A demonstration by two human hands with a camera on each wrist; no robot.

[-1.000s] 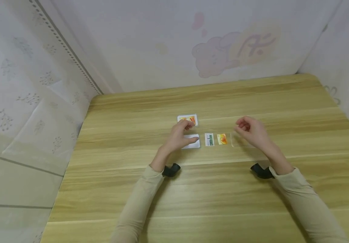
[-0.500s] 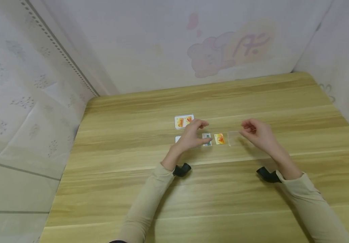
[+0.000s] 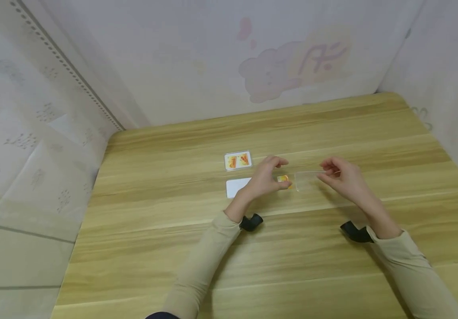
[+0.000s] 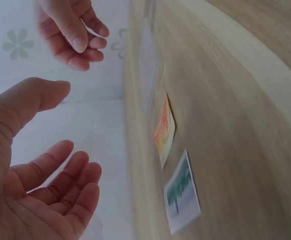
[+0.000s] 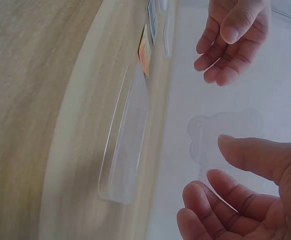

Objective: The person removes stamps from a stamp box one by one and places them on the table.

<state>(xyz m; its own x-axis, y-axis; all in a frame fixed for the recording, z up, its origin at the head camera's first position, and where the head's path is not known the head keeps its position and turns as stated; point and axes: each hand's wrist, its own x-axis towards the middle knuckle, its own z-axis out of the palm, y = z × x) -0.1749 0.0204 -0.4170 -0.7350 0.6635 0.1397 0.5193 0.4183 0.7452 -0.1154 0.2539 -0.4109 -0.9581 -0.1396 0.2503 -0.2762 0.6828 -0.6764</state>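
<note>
My left hand (image 3: 265, 178) hovers over the row of small items, thumb and fingers apart with nothing between them. Under it lie a green-and-white stamp (image 4: 181, 194), hidden in the head view, and an orange-and-yellow stamp (image 3: 282, 179), partly covered by the thumb. To their right a clear, flat plastic piece (image 5: 125, 150) rests on the table. My right hand (image 3: 342, 178) is held above its right part, fingers loosely bent and holding nothing, as the right wrist view shows. Left of the stamps lies a white card in a clear case (image 3: 237, 187), partly behind my left hand.
Behind the white card lies a clear-edged case (image 3: 238, 160) with two orange pictures on white. Everything rests on a wood-grain table (image 3: 141, 177). Pale printed curtains (image 3: 181, 66) hang along its back and sides. A black curved piece (image 3: 251, 222) sits at each wrist.
My left hand has moved right, from above the white card across the green stamp to the orange one. My right hand has shifted slightly right in the view. The items on the table stay in place.
</note>
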